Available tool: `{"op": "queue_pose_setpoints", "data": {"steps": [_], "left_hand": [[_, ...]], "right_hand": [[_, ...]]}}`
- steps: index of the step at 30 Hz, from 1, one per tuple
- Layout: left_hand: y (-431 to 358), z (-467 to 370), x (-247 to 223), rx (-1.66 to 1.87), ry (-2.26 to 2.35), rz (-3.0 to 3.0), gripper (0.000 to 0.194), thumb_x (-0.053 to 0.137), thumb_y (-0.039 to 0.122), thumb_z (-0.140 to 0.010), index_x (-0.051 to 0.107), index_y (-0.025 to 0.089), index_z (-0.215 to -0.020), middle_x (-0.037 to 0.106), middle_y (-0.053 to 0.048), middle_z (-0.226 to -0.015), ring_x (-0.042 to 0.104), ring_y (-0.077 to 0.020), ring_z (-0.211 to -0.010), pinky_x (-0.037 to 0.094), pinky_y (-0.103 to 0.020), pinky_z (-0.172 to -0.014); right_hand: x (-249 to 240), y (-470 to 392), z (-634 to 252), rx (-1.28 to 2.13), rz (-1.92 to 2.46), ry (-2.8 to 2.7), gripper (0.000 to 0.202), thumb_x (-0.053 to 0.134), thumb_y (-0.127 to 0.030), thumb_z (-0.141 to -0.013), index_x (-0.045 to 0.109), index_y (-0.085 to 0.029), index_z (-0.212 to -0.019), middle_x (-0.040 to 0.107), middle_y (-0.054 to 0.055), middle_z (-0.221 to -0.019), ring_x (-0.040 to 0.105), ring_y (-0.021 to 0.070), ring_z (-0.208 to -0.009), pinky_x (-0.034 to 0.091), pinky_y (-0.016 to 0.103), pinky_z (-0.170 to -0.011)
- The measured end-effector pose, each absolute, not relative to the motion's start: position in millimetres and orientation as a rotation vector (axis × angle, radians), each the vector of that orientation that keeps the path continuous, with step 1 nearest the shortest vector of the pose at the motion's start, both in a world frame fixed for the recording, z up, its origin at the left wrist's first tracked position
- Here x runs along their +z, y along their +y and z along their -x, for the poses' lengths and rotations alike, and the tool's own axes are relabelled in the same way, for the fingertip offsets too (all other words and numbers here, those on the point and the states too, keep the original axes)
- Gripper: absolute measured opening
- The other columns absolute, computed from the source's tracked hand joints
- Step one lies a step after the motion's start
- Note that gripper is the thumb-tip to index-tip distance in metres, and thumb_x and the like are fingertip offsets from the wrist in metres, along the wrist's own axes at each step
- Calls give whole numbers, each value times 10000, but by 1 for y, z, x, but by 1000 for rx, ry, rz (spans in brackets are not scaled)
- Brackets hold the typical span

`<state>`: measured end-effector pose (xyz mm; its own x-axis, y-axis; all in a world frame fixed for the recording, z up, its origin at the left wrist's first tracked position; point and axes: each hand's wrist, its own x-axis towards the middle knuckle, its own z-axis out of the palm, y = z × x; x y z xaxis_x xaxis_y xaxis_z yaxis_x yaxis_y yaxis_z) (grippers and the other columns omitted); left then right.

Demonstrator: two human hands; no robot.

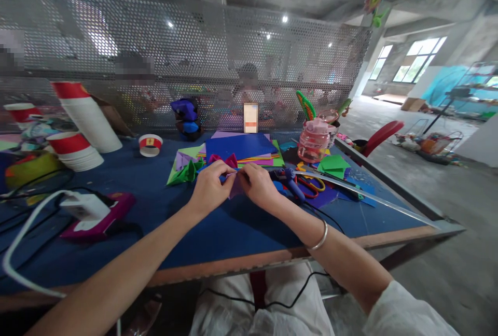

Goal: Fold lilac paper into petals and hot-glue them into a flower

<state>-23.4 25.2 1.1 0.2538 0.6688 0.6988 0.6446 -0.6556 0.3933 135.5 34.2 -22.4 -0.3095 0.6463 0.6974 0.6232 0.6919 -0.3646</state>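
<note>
Both my hands meet above the middle of the blue table. My left hand [211, 183] pinches a small piece of purple paper [234, 190] between thumb and fingers. My right hand [257, 183] is closed on the same paper from the other side, and its fingertips are partly hidden. Just beyond the fingers lie a magenta folded paper piece [230, 159] and, to the left, a green folded paper piece [189, 174]. A blue glue gun [290, 179] rests right of my right hand, beside red and yellow scissors [309, 186].
A stack of coloured paper [241, 145] lies behind my hands. A pink bottle [311, 141] and a long clear stick [373, 197] are on the right. Stacked paper cups [83, 118] and a magenta power strip [116, 214] stand left. A perforated metal screen [218, 40] closes the back.
</note>
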Motion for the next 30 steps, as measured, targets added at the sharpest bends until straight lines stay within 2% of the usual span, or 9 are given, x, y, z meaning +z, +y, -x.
{"op": "queue_pose_setpoints", "data": {"steps": [5,9,12,15,23,27,30], "left_hand": [[26,23,1,1405,1306,-2416,126,550,210,-799,632,178,-708,619,-22,-721,602,-165,-695,473,-249,-594],[26,22,2,1468,1328,-2410,112,552,190,-798,628,173,-717,605,-13,-719,591,-155,-696,465,-243,-598],[25,22,2,1523,1342,-2422,119,544,176,-811,628,173,-727,602,-10,-723,587,-149,-700,459,-238,-599],[24,22,2,1553,1335,-2440,115,549,167,-813,621,171,-724,598,-9,-721,581,-146,-696,454,-238,-599],[23,19,0,1559,1295,-2442,127,537,187,-824,602,175,-716,581,-13,-724,569,-153,-700,449,-254,-613],[23,18,-1,1554,1225,-2312,135,540,196,-788,585,178,-662,577,-5,-676,570,-150,-665,450,-270,-638],[23,17,-3,1515,1214,-2158,144,543,217,-763,581,183,-628,582,3,-649,568,-147,-636,452,-277,-644]], "right_hand": [[-23,32,-133,3,974,-1988,167,449,-152,-910,581,-167,-809,618,94,-823,560,196,-773,424,289,-693],[-21,33,-128,205,1024,-1836,101,533,-183,-869,598,-176,-792,629,37,-742,558,155,-673,405,250,-626],[-19,33,-126,347,1075,-1727,118,578,-262,-858,616,-184,-777,621,-1,-678,540,131,-606,386,232,-587],[-19,32,-126,387,1053,-1689,126,591,-275,-843,619,-185,-760,613,-13,-658,531,121,-588,376,227,-574],[-22,32,-126,251,987,-1735,162,556,-217,-832,493,-201,-684,535,-17,-657,480,126,-600,355,236,-575],[-22,28,-126,81,985,-1825,180,495,-157,-834,420,-219,-682,513,-1,-687,477,155,-664,364,259,-611],[-21,24,-125,-56,991,-1900,166,454,-139,-858,425,-221,-716,525,36,-745,482,187,-725,385,287,-640]]}}
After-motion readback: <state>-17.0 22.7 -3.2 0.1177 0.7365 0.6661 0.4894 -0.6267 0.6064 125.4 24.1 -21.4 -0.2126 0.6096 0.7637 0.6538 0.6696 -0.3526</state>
